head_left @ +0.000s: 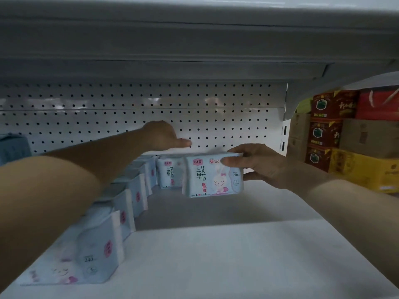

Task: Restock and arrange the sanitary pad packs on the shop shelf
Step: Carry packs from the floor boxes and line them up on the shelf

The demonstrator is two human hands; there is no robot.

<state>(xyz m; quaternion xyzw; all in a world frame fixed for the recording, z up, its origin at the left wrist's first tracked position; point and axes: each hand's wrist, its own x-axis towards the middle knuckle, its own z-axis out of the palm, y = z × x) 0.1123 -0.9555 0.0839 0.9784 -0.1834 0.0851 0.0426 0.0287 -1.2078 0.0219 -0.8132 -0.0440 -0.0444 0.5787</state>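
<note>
white shelf (216, 255), perforated back panel (151, 104)

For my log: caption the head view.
Right hand holds a pad pack upright at the shelf; left hand reaches deeper.

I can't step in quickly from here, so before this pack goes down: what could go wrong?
The right hand grips the held pack by its right end only, so its free left end may swing into the standing pack just behind it and tip it. The left hand is stretched flat toward the back, its forearm crossing above the row of packs along the left; drawn back low, it could knock some over.
</note>
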